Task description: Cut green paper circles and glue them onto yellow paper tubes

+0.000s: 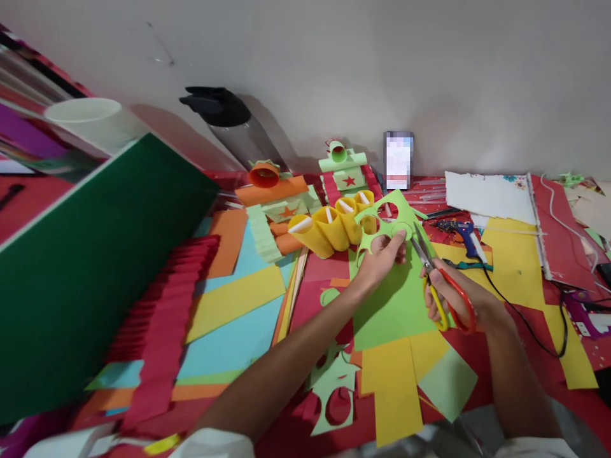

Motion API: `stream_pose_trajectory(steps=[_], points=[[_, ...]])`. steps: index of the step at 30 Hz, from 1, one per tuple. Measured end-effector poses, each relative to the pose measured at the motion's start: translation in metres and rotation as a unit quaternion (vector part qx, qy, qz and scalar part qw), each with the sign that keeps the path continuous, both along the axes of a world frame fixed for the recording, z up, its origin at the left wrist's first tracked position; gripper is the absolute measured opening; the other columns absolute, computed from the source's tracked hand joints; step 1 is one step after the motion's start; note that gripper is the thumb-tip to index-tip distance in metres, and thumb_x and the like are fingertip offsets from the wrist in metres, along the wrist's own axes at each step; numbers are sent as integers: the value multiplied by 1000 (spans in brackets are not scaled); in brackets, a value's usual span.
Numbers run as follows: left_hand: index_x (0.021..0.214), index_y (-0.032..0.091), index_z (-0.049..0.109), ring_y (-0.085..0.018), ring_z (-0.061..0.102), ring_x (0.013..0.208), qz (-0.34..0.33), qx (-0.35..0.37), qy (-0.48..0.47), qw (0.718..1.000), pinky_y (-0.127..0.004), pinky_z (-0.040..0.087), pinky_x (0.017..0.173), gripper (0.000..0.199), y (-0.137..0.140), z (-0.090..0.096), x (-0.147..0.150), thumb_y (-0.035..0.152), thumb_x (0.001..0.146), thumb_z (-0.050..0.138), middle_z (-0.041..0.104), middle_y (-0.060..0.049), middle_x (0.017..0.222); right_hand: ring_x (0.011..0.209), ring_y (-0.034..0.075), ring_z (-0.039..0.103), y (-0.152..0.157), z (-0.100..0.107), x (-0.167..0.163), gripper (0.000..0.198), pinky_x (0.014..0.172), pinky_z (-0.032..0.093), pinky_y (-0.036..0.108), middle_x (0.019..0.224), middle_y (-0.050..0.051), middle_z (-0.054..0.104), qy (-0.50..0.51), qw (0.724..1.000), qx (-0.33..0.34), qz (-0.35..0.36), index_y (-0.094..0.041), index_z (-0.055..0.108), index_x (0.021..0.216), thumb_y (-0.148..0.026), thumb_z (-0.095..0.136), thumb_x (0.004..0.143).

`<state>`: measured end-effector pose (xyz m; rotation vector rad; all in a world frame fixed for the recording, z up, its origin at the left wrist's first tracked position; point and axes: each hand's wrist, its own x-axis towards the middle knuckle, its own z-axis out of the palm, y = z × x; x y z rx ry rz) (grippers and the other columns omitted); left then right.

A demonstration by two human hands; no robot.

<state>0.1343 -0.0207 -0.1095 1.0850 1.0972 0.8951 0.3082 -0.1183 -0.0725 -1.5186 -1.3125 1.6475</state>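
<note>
My right hand (446, 292) grips scissors (421, 247) with red and yellow handles. Their blades point up and away, close beside a light green paper circle (402, 228). My left hand (386, 254) pinches bright green paper (389, 305) near that circle, its thumb on top. Round holes are cut through the paper's upper part. Just left of my left hand stand yellow paper rolls (329, 229) with white strips inside. Whether the circle is fully separate from the sheet, I cannot tell.
Orange (272, 191) and green (346, 172) paper figures stand by the wall, near a phone (398, 160). A glue gun (461, 235) with a black cord lies to the right. Pale green scraps (334, 388) lie in front; a green board (105, 267) rises at left.
</note>
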Motion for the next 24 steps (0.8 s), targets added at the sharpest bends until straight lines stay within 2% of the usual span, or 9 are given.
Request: stream_pose_trajectory(steps=[5, 11, 18, 24], points=[[66, 21, 58, -14, 56, 56, -20, 17, -34, 999, -30, 50, 61, 54, 1, 2, -1, 70, 86, 65, 58, -1, 61, 64, 15, 70, 8, -11, -15, 49, 61, 60, 28, 86, 1, 69, -10, 998, 65, -1, -24, 51, 113, -71, 49, 100], [64, 21, 59, -15, 57, 57, -19, 22, -52, 998, -31, 51, 64, 55, 0, 0, 1, 72, 83, 68, 59, -2, 59, 62, 15, 69, 13, -21, -24, 48, 58, 57, 28, 89, 2, 70, -77, 988, 134, 3, -25, 49, 120, -69, 46, 103], [62, 22, 59, -17, 61, 62, -14, 16, -41, 999, -32, 52, 67, 54, -3, 8, 1, 71, 83, 68, 62, -3, 62, 60, 15, 68, 15, -29, -27, 50, 55, 55, 28, 86, 1, 69, -87, 984, 154, -20, -26, 49, 119, -73, 44, 101], [64, 21, 59, -17, 61, 63, -13, 3, -35, 999, -31, 51, 67, 51, -4, 5, 2, 67, 84, 68, 63, -3, 64, 58, 16, 66, 16, -29, -26, 51, 53, 54, 28, 79, 0, 68, -96, 982, 161, -22, -26, 50, 117, -74, 44, 100]])
